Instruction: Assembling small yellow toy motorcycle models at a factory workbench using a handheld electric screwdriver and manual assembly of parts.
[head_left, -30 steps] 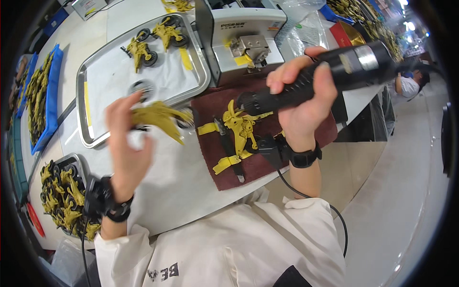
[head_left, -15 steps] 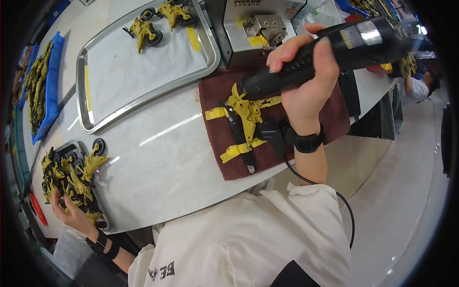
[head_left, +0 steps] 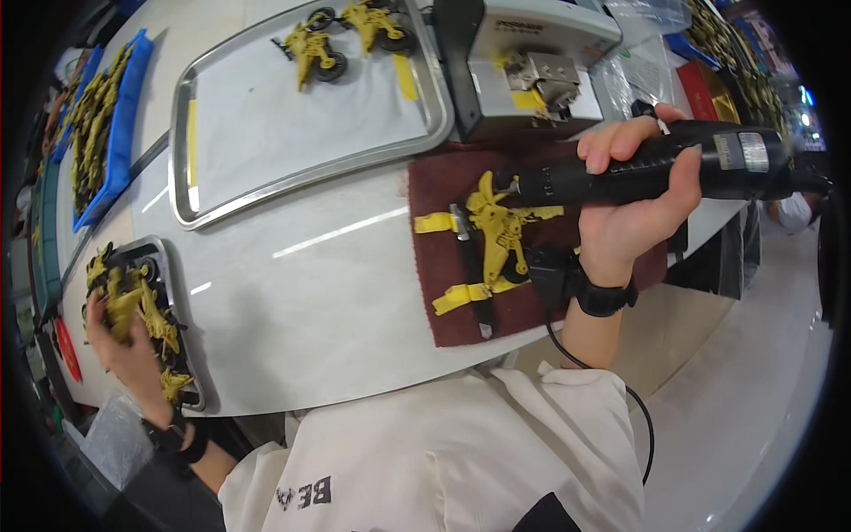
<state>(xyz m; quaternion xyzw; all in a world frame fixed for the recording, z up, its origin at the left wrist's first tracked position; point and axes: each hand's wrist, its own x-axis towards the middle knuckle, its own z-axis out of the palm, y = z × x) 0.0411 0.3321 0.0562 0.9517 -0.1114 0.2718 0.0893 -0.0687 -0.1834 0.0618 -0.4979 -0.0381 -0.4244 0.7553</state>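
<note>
R hand [head_left: 620, 226] clamped round blk driver [head_left: 651, 173], tip by yellow bike frame [head_left: 498, 235] on maroon cloth [head_left: 438, 262], centre-right; L hand [head_left: 128, 356] at near-left tray [head_left: 190, 372], touching blurred yellow pc [head_left: 122, 306], can't tell if gripped.

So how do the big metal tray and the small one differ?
The big tray shows two yellow bikes; the small tray is crowded with yellow pieces. The big tray shows much bare white lining; the small tray is mostly covered. The left hand is at the small tray; no hand touches the big tray. Both have metal rims.
</note>
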